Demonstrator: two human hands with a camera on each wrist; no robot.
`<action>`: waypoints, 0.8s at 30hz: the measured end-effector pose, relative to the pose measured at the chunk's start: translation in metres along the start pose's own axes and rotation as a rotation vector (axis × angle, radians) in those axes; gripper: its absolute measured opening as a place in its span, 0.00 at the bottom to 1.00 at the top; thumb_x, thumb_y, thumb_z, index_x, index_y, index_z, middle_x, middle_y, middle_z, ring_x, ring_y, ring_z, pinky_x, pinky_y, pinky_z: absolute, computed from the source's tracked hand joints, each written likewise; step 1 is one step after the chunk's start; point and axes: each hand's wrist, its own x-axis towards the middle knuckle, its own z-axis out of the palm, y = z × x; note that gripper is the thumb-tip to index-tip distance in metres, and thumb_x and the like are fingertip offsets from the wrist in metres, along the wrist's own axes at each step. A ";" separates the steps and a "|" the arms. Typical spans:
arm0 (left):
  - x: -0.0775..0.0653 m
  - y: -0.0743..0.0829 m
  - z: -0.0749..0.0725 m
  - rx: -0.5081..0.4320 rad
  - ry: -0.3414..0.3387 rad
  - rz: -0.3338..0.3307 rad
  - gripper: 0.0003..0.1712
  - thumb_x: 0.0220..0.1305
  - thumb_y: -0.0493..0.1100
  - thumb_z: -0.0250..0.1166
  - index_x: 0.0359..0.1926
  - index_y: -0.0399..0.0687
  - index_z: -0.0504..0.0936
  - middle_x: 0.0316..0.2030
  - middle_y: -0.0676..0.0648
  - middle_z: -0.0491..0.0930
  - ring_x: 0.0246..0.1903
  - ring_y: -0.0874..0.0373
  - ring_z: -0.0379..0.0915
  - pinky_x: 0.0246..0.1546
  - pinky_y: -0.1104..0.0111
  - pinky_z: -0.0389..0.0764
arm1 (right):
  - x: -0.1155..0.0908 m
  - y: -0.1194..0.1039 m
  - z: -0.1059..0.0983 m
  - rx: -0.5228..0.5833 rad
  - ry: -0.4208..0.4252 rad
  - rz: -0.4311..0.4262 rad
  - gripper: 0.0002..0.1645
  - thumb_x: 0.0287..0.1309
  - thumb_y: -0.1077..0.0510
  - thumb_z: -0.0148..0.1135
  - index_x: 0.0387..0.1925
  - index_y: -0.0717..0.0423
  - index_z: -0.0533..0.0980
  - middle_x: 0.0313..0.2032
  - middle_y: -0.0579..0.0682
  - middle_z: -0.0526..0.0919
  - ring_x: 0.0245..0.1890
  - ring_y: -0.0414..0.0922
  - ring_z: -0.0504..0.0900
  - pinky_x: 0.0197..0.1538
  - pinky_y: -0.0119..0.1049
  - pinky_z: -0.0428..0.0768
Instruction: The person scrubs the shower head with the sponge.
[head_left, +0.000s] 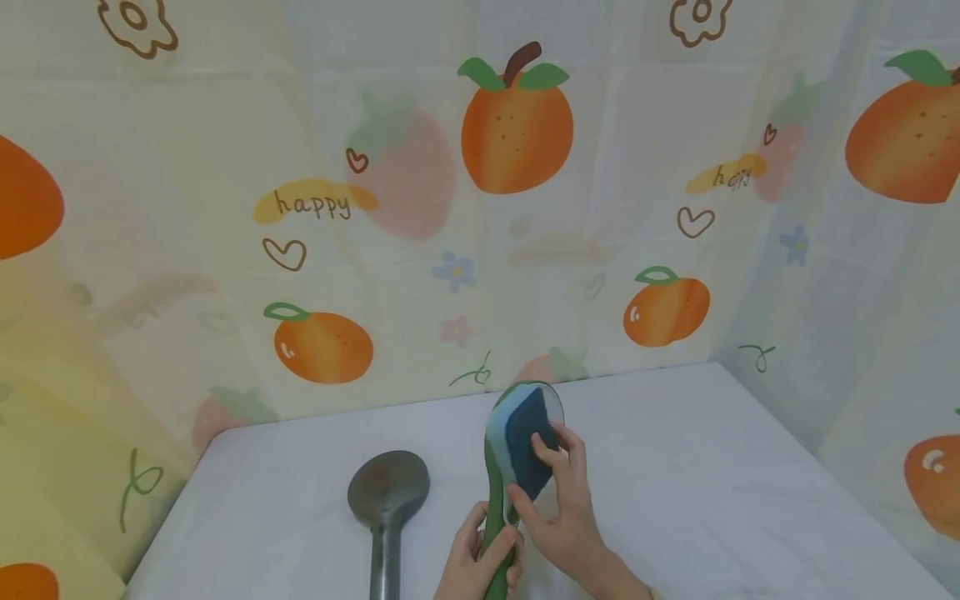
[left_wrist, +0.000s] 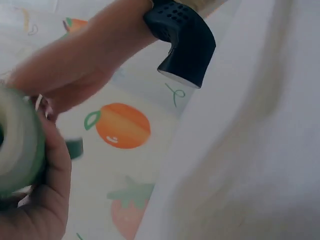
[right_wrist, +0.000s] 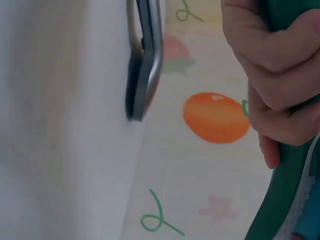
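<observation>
Near the middle of the table, my left hand (head_left: 472, 565) grips the green handle (head_left: 492, 500) of an upright tool with a rounded head. A blue sponge (head_left: 527, 442), light blue at its side and dark blue on its face, lies against that head, partly ringed by a clear curved rim. My right hand (head_left: 567, 521) pinches the sponge with its thumb low and its fingers on the face and far edge. In the right wrist view, the left fingers (right_wrist: 285, 75) curl round the green handle. The right hand's fingertips are out of sight there.
A grey metal ladle (head_left: 388, 487) lies on the white-covered table (head_left: 675, 467), left of my hands, its handle toward me. Behind the table hangs a fruit-patterned cloth (head_left: 525, 292). A black wrist camera (left_wrist: 187, 45) is strapped to the right forearm.
</observation>
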 end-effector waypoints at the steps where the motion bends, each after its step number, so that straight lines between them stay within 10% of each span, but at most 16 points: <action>1: 0.000 -0.001 -0.001 0.008 -0.010 -0.016 0.14 0.72 0.43 0.49 0.53 0.39 0.64 0.26 0.51 0.76 0.18 0.66 0.72 0.21 0.76 0.76 | 0.000 -0.001 0.000 -0.019 -0.019 -0.037 0.32 0.58 0.54 0.62 0.61 0.63 0.65 0.61 0.64 0.56 0.60 0.54 0.59 0.56 0.34 0.68; 8: 0.004 -0.002 -0.004 0.203 0.020 -0.018 0.19 0.70 0.44 0.52 0.49 0.30 0.72 0.26 0.47 0.77 0.19 0.64 0.75 0.23 0.73 0.78 | 0.020 -0.002 -0.012 -0.155 -0.096 -0.129 0.32 0.59 0.45 0.58 0.59 0.59 0.69 0.61 0.65 0.59 0.59 0.57 0.60 0.52 0.44 0.71; 17: 0.002 0.000 -0.011 0.295 0.026 0.023 0.20 0.70 0.44 0.52 0.49 0.28 0.73 0.24 0.44 0.79 0.18 0.62 0.76 0.20 0.72 0.78 | 0.044 0.018 -0.026 -0.266 0.003 -0.031 0.32 0.53 0.52 0.66 0.59 0.58 0.71 0.59 0.66 0.62 0.58 0.57 0.60 0.44 0.54 0.74; 24: 0.001 0.006 -0.015 0.272 0.020 -0.021 0.21 0.71 0.45 0.50 0.49 0.28 0.73 0.22 0.47 0.78 0.17 0.64 0.75 0.20 0.73 0.77 | 0.021 -0.002 -0.016 -0.262 -0.221 -0.140 0.29 0.59 0.46 0.58 0.59 0.55 0.71 0.60 0.64 0.62 0.57 0.57 0.62 0.46 0.53 0.73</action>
